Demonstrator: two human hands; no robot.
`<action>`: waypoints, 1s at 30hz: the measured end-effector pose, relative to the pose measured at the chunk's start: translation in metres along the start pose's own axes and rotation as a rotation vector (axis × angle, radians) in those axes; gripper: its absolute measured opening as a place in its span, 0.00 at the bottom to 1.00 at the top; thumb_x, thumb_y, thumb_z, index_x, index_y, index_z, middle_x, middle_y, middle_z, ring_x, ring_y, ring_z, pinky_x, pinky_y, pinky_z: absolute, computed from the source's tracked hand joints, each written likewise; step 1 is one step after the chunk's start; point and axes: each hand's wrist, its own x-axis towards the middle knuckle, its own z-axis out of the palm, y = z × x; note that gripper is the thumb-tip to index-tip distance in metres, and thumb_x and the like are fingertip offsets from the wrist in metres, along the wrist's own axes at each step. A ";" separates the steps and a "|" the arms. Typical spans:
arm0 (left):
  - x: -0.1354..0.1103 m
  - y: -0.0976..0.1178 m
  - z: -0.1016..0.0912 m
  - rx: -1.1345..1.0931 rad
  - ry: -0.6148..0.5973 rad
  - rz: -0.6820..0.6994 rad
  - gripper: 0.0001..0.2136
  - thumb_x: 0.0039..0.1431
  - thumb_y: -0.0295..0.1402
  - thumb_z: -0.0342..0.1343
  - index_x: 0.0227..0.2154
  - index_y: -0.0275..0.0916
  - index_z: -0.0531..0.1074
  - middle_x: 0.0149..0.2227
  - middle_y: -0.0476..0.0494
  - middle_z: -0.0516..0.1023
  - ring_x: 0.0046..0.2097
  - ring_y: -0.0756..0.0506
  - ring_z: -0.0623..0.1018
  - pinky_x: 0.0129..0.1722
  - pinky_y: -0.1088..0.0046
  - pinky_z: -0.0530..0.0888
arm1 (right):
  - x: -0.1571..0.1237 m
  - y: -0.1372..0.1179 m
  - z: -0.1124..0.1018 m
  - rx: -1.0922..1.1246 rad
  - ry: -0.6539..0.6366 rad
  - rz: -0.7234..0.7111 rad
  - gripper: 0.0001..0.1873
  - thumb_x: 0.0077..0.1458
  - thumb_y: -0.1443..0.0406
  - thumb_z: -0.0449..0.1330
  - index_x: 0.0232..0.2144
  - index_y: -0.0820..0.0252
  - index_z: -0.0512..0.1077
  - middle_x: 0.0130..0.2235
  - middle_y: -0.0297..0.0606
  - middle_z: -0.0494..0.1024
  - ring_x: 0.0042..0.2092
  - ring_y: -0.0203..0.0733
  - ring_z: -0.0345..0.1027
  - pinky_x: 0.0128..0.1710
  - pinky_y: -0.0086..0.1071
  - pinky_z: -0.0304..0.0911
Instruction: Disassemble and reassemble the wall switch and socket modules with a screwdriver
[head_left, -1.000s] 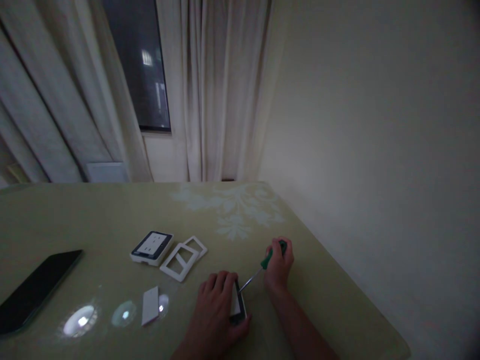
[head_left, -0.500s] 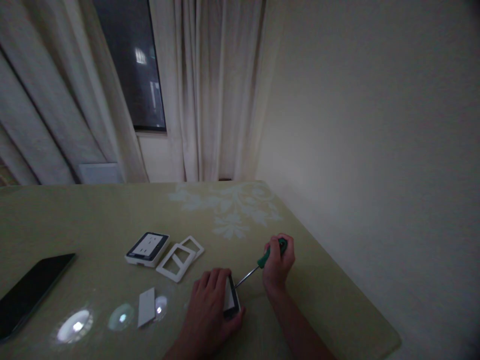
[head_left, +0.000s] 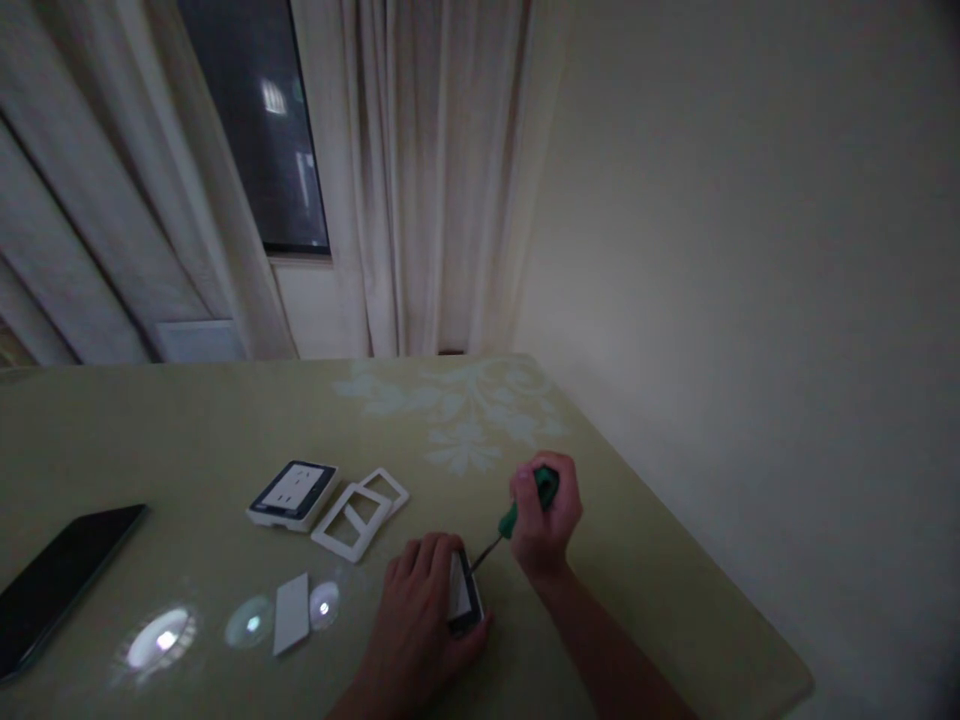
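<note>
Under my left hand [head_left: 424,605] is a wall switch or socket unit [head_left: 469,605] with a dark frame and a light middle; the hand grips it against the table and covers most of it. My right hand [head_left: 549,515] is wrapped round the green handle of a screwdriver [head_left: 508,522]. Its metal shaft slants down to the left, and the tip meets the unit's dark right edge. Farther left lies a similar wall socket [head_left: 294,495] with a white face and dark border. Two white cover frames [head_left: 351,545] overlap beside it.
Left of my left hand lies a white rectangular plate [head_left: 291,614]. A black phone or tablet [head_left: 64,580] rests at the far left of the table [head_left: 225,420]. Along the table's right edge runs a pale wall [head_left: 750,350]; curtains [head_left: 420,180] hang behind.
My right hand and the screwdriver handle have shifted slightly left and up, and the shaft looks shorter and steeper. My left hand keeps its hold on the unit.
</note>
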 end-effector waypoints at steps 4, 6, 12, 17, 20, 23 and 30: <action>-0.001 -0.002 0.003 -0.013 0.035 0.007 0.24 0.53 0.37 0.68 0.53 0.42 0.73 0.52 0.38 0.82 0.54 0.31 0.79 0.55 0.52 0.75 | 0.011 0.032 0.002 -0.011 0.145 0.189 0.11 0.62 0.56 0.62 0.34 0.54 0.68 0.23 0.23 0.67 0.23 0.36 0.62 0.23 0.27 0.57; -0.002 -0.002 0.003 -0.013 0.035 0.002 0.24 0.53 0.37 0.68 0.53 0.43 0.73 0.52 0.38 0.82 0.53 0.31 0.79 0.55 0.51 0.76 | 0.010 0.048 0.000 -0.021 0.179 0.277 0.10 0.59 0.56 0.63 0.34 0.55 0.68 0.22 0.23 0.67 0.23 0.36 0.62 0.23 0.27 0.57; -0.004 -0.017 0.005 0.007 0.079 0.030 0.25 0.53 0.39 0.69 0.54 0.44 0.72 0.53 0.38 0.83 0.53 0.31 0.81 0.54 0.51 0.77 | -0.007 0.073 -0.003 -0.030 0.240 0.472 0.10 0.56 0.56 0.63 0.34 0.55 0.69 0.23 0.24 0.69 0.23 0.36 0.62 0.23 0.26 0.59; -0.006 -0.028 0.010 -0.022 0.135 0.067 0.27 0.56 0.40 0.69 0.57 0.46 0.69 0.54 0.38 0.82 0.54 0.32 0.81 0.54 0.52 0.79 | -0.010 0.070 0.003 0.006 0.259 0.560 0.12 0.53 0.55 0.65 0.34 0.55 0.69 0.23 0.25 0.69 0.24 0.36 0.63 0.22 0.25 0.58; -0.006 -0.022 0.009 -0.082 0.233 0.029 0.28 0.56 0.37 0.67 0.59 0.47 0.67 0.55 0.38 0.81 0.56 0.32 0.81 0.56 0.51 0.78 | -0.009 0.061 0.004 0.042 0.257 0.615 0.14 0.54 0.54 0.65 0.35 0.54 0.69 0.24 0.25 0.70 0.23 0.36 0.64 0.20 0.25 0.57; -0.005 -0.015 0.004 -0.148 0.327 0.030 0.31 0.56 0.37 0.66 0.62 0.47 0.64 0.58 0.37 0.79 0.59 0.31 0.79 0.58 0.50 0.77 | -0.004 0.052 -0.001 0.094 0.261 0.653 0.16 0.55 0.52 0.66 0.37 0.54 0.68 0.24 0.25 0.70 0.23 0.36 0.66 0.19 0.24 0.57; -0.007 -0.012 -0.017 -0.325 0.427 0.143 0.36 0.53 0.39 0.67 0.63 0.50 0.58 0.61 0.33 0.74 0.63 0.29 0.77 0.57 0.47 0.78 | 0.003 0.050 -0.012 0.169 0.263 0.747 0.15 0.53 0.53 0.65 0.34 0.53 0.66 0.23 0.25 0.69 0.21 0.35 0.63 0.17 0.25 0.53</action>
